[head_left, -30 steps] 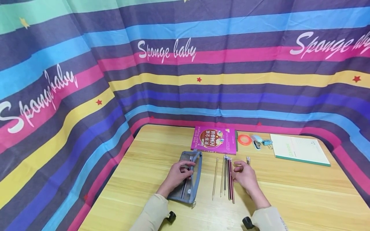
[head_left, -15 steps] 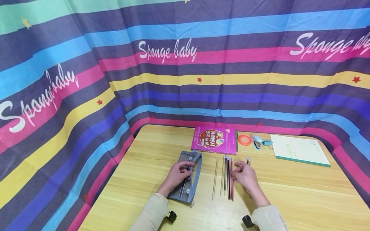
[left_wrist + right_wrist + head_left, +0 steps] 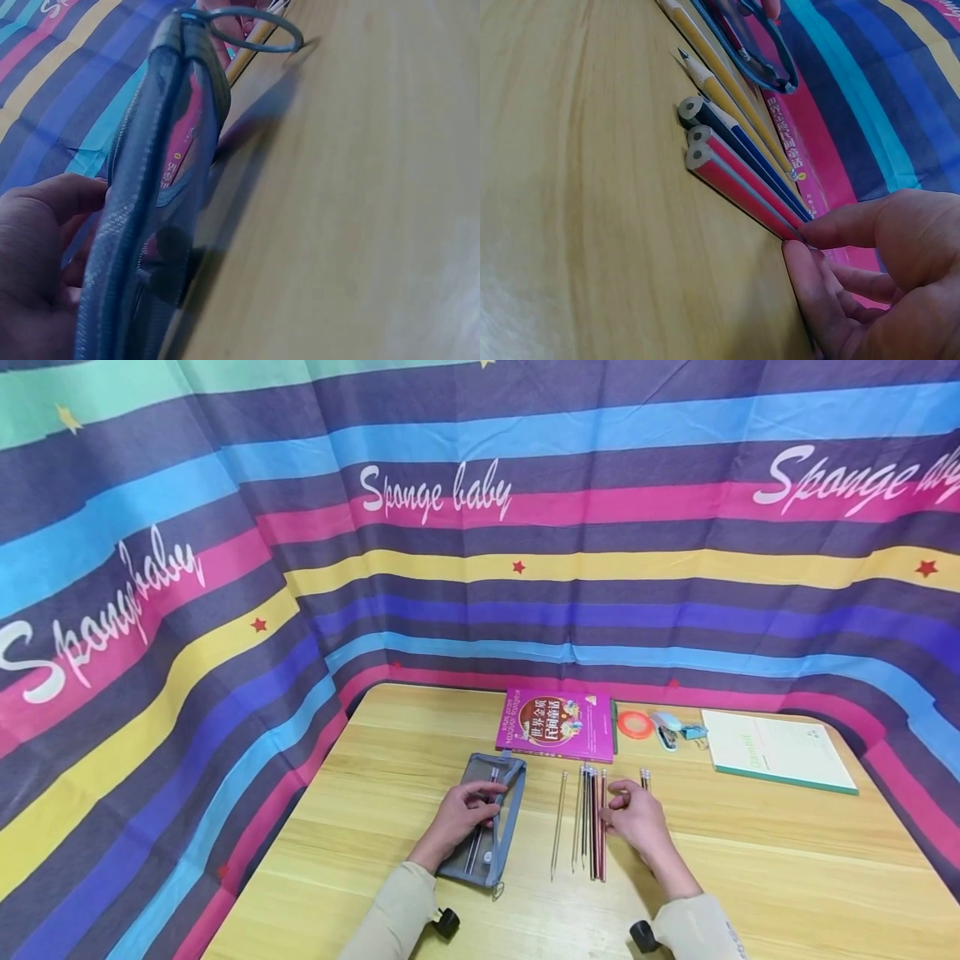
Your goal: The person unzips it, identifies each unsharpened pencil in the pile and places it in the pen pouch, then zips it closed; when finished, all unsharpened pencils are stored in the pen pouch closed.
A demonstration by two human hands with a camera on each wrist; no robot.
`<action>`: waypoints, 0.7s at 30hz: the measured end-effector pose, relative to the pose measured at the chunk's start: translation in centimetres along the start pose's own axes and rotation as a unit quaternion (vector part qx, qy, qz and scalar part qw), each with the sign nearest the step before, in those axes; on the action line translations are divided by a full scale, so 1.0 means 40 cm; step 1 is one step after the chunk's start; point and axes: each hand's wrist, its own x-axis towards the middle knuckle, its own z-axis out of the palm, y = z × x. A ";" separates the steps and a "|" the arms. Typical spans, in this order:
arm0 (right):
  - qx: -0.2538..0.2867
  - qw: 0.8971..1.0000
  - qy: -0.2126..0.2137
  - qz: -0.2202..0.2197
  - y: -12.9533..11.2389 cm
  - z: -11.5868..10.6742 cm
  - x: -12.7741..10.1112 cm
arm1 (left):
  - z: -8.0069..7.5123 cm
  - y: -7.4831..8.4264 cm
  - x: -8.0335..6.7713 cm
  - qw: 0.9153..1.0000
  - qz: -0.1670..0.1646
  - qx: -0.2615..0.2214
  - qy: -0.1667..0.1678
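My left hand (image 3: 463, 814) grips a grey-blue mesh pencil case (image 3: 498, 860) lying on the table; dark pencils (image 3: 474, 852) show inside it. In the left wrist view, the zipped case (image 3: 150, 225) stands up with its ring pull (image 3: 259, 46) at the end, and curled fingers hold its side. To the right lies a row of pencils: plain wooden ones (image 3: 558, 827), dark ones (image 3: 585, 818) and dark red ones. My right hand (image 3: 636, 814) pinches the far end of the outermost red pencil (image 3: 742, 195) between thumb and finger, beside another red pencil (image 3: 765, 176).
A purple book (image 3: 592, 727) lies behind the pencils. Further right are an orange ring (image 3: 634, 723), a light-blue stapler (image 3: 666, 731), a small blue item (image 3: 694, 732) and a white notebook (image 3: 780, 752). More pencil ends (image 3: 645, 773) show behind the right hand.
The outermost red pencil has shifted slightly away from me, its near end now level with its neighbour. The case's near end has shifted slightly; both hands are almost still.
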 end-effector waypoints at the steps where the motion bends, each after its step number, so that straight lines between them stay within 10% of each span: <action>1: -0.001 1.000 0.000 -0.001 0.001 0.000 0.001 | 0.000 -0.001 0.000 1.000 0.000 -0.002 0.000; 21: -0.022 1.000 0.007 -0.002 0.008 0.002 0.010 | 0.001 -0.009 0.001 1.000 0.008 -0.001 0.002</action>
